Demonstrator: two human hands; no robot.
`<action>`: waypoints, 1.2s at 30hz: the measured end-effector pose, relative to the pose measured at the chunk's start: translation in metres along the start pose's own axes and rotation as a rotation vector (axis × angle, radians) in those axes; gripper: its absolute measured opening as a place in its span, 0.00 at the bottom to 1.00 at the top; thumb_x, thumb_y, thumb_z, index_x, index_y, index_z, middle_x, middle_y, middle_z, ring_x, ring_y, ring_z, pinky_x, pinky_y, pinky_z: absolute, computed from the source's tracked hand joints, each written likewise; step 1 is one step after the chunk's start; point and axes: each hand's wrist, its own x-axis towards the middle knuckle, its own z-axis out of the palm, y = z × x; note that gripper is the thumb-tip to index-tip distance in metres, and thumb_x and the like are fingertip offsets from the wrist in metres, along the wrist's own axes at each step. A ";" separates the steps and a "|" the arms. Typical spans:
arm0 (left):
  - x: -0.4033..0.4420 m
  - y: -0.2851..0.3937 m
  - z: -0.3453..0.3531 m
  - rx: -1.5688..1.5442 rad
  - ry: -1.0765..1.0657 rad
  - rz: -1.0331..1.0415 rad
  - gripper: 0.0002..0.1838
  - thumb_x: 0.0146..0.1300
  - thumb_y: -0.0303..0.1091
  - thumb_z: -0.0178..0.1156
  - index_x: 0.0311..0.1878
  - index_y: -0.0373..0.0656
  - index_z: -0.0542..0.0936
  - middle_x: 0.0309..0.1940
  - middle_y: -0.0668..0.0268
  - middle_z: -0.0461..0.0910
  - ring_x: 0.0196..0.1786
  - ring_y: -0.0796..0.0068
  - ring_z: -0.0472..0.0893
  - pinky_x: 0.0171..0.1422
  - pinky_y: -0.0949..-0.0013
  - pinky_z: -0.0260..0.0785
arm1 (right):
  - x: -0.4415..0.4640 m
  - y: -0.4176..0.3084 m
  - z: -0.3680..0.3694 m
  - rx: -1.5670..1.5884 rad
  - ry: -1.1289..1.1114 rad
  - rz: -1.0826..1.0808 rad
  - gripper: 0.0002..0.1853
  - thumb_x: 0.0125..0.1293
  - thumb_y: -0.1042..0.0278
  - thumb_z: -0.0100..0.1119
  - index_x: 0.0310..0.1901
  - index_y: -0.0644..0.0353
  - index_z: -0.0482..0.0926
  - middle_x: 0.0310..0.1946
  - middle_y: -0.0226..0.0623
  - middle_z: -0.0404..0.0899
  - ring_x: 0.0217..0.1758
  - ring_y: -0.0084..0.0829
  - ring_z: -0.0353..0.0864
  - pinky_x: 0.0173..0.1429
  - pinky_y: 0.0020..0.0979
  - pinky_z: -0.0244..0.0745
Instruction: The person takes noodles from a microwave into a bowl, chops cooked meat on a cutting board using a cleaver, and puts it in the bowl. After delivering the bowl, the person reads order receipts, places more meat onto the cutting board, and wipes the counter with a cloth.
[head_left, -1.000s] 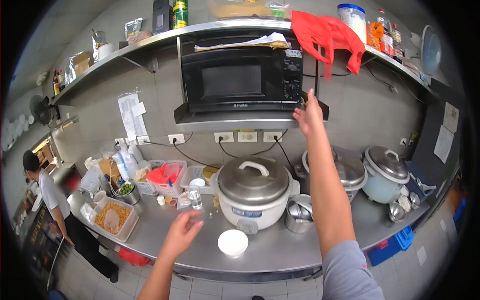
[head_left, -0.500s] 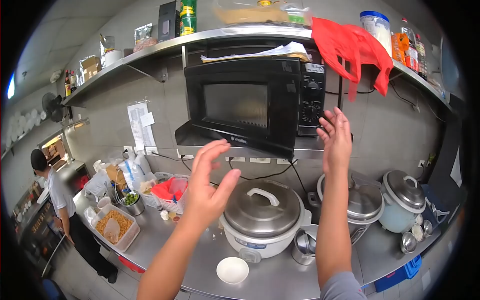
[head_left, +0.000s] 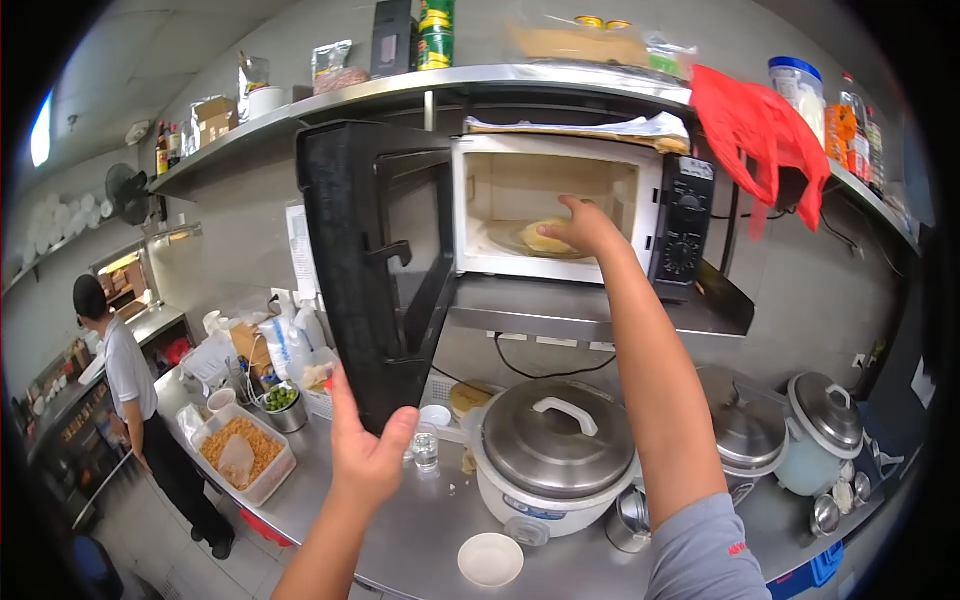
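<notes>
The black microwave (head_left: 684, 228) on the wall shelf has its door (head_left: 345, 250) swung wide to the left. Inside its pale cavity, a yellowish rounded item (head_left: 540, 237), perhaps wrapped food, lies on the glass turntable (head_left: 505, 238). My right hand (head_left: 588, 228) reaches into the cavity with fingers apart, right at the yellowish item; whether it touches is unclear. At the door's lower corner is my left hand (head_left: 372, 450), thumb and fingers spread on either side of it. I cannot tell if this hand touches the door.
Below stand a large rice cooker (head_left: 555, 450), two more lidded cookers and a white bowl (head_left: 490, 560). A tub of orange-brown food (head_left: 240, 455) sits at left. A red plastic bag (head_left: 750, 130) hangs from the upper shelf. A person (head_left: 130, 390) stands at far left.
The microwave door was only slightly ajar and now stands wide open. My right hand has moved from beside the control panel into the cavity. My left hand has moved lower and left.
</notes>
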 end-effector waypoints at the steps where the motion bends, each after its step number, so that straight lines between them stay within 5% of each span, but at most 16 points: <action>1: -0.002 -0.009 -0.007 -0.037 0.043 0.011 0.44 0.70 0.30 0.64 0.82 0.31 0.51 0.73 0.53 0.69 0.71 0.65 0.73 0.77 0.64 0.63 | 0.005 -0.008 0.009 0.003 -0.005 -0.012 0.48 0.59 0.34 0.74 0.76 0.51 0.71 0.76 0.51 0.69 0.75 0.51 0.74 0.75 0.50 0.73; 4: -0.012 -0.028 -0.017 -0.064 0.095 0.044 0.44 0.73 0.35 0.61 0.82 0.29 0.49 0.75 0.52 0.65 0.74 0.63 0.71 0.79 0.63 0.62 | 0.023 -0.017 0.037 -0.151 -0.004 0.151 0.60 0.48 0.23 0.75 0.80 0.46 0.66 0.80 0.45 0.64 0.78 0.48 0.71 0.75 0.57 0.71; 7: -0.033 -0.061 -0.021 -0.279 0.237 0.015 0.42 0.77 0.42 0.58 0.83 0.33 0.49 0.77 0.53 0.62 0.75 0.61 0.70 0.78 0.57 0.65 | 0.035 -0.016 0.046 -0.204 -0.198 0.171 0.57 0.49 0.28 0.75 0.79 0.44 0.66 0.79 0.43 0.65 0.80 0.47 0.69 0.74 0.61 0.71; 9: -0.053 -0.086 -0.025 -0.365 0.203 -0.042 0.33 0.82 0.44 0.49 0.83 0.42 0.53 0.79 0.55 0.60 0.76 0.59 0.68 0.72 0.49 0.73 | 0.027 -0.017 0.034 -0.157 -0.167 0.257 0.47 0.56 0.40 0.71 0.77 0.45 0.70 0.80 0.43 0.64 0.78 0.45 0.72 0.73 0.56 0.73; 13: -0.074 -0.108 -0.014 -0.258 0.171 -0.231 0.28 0.84 0.43 0.47 0.79 0.42 0.58 0.79 0.56 0.61 0.72 0.62 0.72 0.62 0.54 0.81 | 0.038 0.018 0.040 -0.052 0.051 0.266 0.37 0.59 0.50 0.66 0.71 0.50 0.77 0.72 0.46 0.75 0.72 0.46 0.79 0.70 0.50 0.77; 15: -0.067 -0.101 0.001 -0.221 0.063 -0.283 0.24 0.83 0.37 0.49 0.76 0.41 0.63 0.79 0.56 0.61 0.68 0.65 0.76 0.59 0.58 0.84 | 0.055 0.045 0.047 0.153 0.330 0.231 0.29 0.58 0.55 0.67 0.61 0.57 0.83 0.56 0.47 0.86 0.59 0.46 0.87 0.62 0.41 0.81; 19: -0.028 -0.097 0.039 -0.222 -0.058 -0.286 0.21 0.79 0.28 0.56 0.71 0.38 0.70 0.78 0.56 0.62 0.61 0.67 0.82 0.56 0.60 0.85 | 0.060 0.077 0.046 0.653 0.329 0.333 0.22 0.58 0.60 0.68 0.51 0.63 0.85 0.44 0.49 0.89 0.50 0.46 0.89 0.55 0.39 0.82; 21: 0.006 -0.096 0.063 -0.167 -0.141 -0.180 0.22 0.78 0.28 0.58 0.72 0.38 0.70 0.78 0.57 0.62 0.58 0.68 0.83 0.56 0.61 0.85 | 0.043 0.062 0.038 1.117 0.363 0.361 0.13 0.62 0.68 0.68 0.47 0.64 0.85 0.35 0.40 0.86 0.33 0.28 0.83 0.34 0.35 0.76; 22: 0.026 -0.089 0.079 -0.174 -0.154 -0.175 0.21 0.77 0.29 0.59 0.70 0.38 0.72 0.75 0.57 0.66 0.57 0.71 0.82 0.54 0.63 0.85 | 0.038 0.057 0.037 1.118 0.369 0.367 0.13 0.62 0.68 0.68 0.47 0.64 0.85 0.35 0.40 0.86 0.33 0.28 0.83 0.34 0.35 0.76; 25: 0.096 -0.074 0.121 0.140 -0.185 -0.054 0.15 0.72 0.31 0.66 0.59 0.38 0.82 0.59 0.57 0.82 0.52 0.68 0.83 0.54 0.64 0.81 | 0.029 0.046 0.046 0.516 0.481 0.111 0.11 0.65 0.64 0.68 0.44 0.61 0.87 0.33 0.42 0.88 0.37 0.37 0.87 0.45 0.36 0.81; 27: 0.141 -0.088 0.142 0.506 -0.088 0.352 0.12 0.67 0.32 0.68 0.51 0.39 0.87 0.48 0.54 0.87 0.51 0.56 0.83 0.58 0.57 0.77 | 0.008 0.031 0.035 0.453 0.454 0.075 0.11 0.64 0.63 0.68 0.44 0.58 0.88 0.37 0.45 0.89 0.43 0.43 0.88 0.50 0.40 0.82; 29: 0.177 -0.095 0.157 0.670 -0.102 0.321 0.12 0.65 0.31 0.67 0.50 0.40 0.88 0.48 0.51 0.87 0.54 0.46 0.81 0.64 0.51 0.73 | -0.011 0.022 0.022 0.321 0.396 0.025 0.11 0.64 0.62 0.68 0.44 0.54 0.89 0.43 0.48 0.89 0.51 0.51 0.87 0.56 0.45 0.82; 32: 0.216 -0.115 0.173 0.843 -0.128 0.106 0.14 0.65 0.33 0.66 0.53 0.46 0.90 0.51 0.56 0.89 0.59 0.50 0.81 0.66 0.49 0.73 | -0.039 0.021 0.013 0.142 0.371 -0.226 0.12 0.62 0.59 0.71 0.45 0.53 0.90 0.44 0.46 0.88 0.50 0.50 0.87 0.56 0.45 0.82; 36: 0.239 -0.138 0.185 0.799 -0.196 0.011 0.17 0.66 0.32 0.64 0.58 0.42 0.86 0.54 0.52 0.87 0.62 0.49 0.82 0.69 0.51 0.73 | -0.065 0.000 0.018 -0.031 0.438 -0.435 0.14 0.59 0.57 0.75 0.45 0.52 0.90 0.42 0.43 0.85 0.48 0.47 0.86 0.52 0.46 0.81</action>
